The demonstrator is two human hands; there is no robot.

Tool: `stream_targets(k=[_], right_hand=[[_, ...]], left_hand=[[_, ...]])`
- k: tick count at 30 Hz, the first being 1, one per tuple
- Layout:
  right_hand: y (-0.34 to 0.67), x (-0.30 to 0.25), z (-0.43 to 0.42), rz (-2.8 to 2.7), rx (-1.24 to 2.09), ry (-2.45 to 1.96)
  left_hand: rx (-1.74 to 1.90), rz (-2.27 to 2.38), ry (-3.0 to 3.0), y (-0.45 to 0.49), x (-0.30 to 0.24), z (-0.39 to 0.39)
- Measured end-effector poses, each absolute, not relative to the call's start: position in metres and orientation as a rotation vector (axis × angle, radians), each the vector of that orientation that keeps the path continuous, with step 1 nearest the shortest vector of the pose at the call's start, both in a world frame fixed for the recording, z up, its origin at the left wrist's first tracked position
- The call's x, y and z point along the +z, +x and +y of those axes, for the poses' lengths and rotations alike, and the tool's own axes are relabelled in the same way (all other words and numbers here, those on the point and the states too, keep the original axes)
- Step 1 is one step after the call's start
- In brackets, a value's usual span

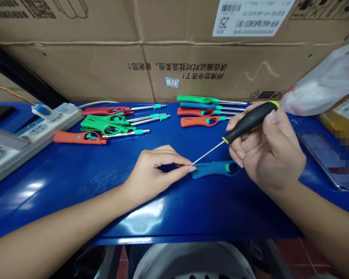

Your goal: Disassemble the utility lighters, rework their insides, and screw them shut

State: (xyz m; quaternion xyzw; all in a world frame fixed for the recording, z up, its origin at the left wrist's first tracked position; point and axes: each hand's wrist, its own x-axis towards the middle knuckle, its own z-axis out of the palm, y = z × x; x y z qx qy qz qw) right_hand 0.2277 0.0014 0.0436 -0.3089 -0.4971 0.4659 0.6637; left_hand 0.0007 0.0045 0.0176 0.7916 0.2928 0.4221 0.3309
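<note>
Just right of frame centre, the blue lighter [213, 170] is laid, left end right beside the left hand [151, 168]; its fingertips are pinched together at the screwdriver's [250, 122] tip; the handle's clamped by the right hand [275, 157]!

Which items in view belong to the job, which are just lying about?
Job:
screwdriver in right hand
blue lighter near its tip
probably left lighter group, right lighter group

Apparently just lying about:
power strip
phone
plastic bag
cardboard box

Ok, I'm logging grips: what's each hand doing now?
Left hand: pinched closed by the screwdriver tip; anything held is too small to tell.
Right hand: closed, holding the screwdriver.
</note>
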Motion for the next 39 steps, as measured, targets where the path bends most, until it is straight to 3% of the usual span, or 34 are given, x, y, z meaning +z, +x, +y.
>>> stream_targets(k=[11,39], right_hand=[[0.222,0.047,-0.007,-1.407,0.892,-0.639],[0.226,0.037,-0.002,-1.573,0.819,-0.732]], left_hand=[[1.055,0.727,2.451,-0.004,0.013,0.007],[0.723,0.806,2.366,0.002,-0.002,0.012]])
